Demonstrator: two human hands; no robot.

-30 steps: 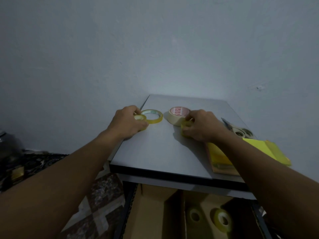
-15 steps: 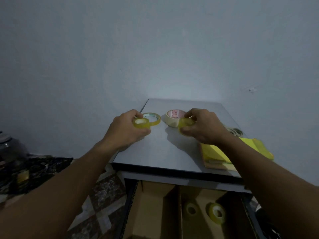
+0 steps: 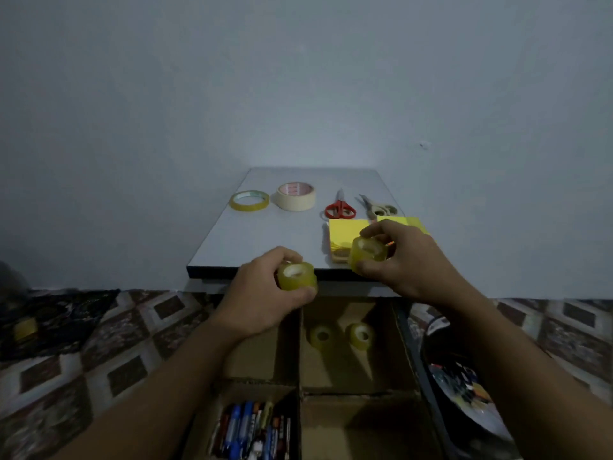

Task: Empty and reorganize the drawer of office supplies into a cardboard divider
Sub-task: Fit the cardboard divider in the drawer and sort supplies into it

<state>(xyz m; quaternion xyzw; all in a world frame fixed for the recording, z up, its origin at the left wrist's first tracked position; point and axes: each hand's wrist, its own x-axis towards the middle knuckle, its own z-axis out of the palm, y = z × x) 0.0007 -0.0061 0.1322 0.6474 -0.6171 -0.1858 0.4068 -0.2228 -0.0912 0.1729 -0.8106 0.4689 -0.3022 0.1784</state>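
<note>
Plain pale wall (image 3: 298, 78) behind, grey desk top (image 3: 265, 240) in front, patterned floor tiles (image 3: 99, 343) on both sides. Below the desk's near edge sits the cardboard divider (image 3: 300, 343), four compartments, seen from above.

Step in hand: moving small tape rolls from desk to divider, two at once. Left hand (image 3: 265, 293) grips one small yellow tape roll (image 3: 296, 276), fingers and thumb curled round it, held at the desk's front edge, above the divider's far-left part. Right hand (image 3: 408, 260) grips a second yellow roll (image 3: 369, 254) the same way, over the sticky notes (image 3: 346, 234) near the desk edge. Neither roll is in the divider yet.

Next move, my guess: lower both rolls into the far-right compartment, where like items lie. That needs the left hand to cross the middle wall, and both hands to let go low so the rolls do not bounce or roll out.

Containers:
- The far-right compartment holds a left stored roll (image 3: 321, 336) and a right stored roll (image 3: 361, 335), side by side, not touching.
- The near-left compartment holds pens and markers (image 3: 252, 429), packed lengthwise.
- The far-left compartment is mostly hidden by the left wrist.
- The near-right compartment is dark, nothing made out.
- A dark tub (image 3: 457, 386) sits right of the divider, contents blurred.

On the desk: thin tape ring (image 3: 249, 200), masking tape (image 3: 295, 196), red scissors (image 3: 340, 209), grey scissors (image 3: 378, 207), second yellow pad (image 3: 414, 224).
</note>
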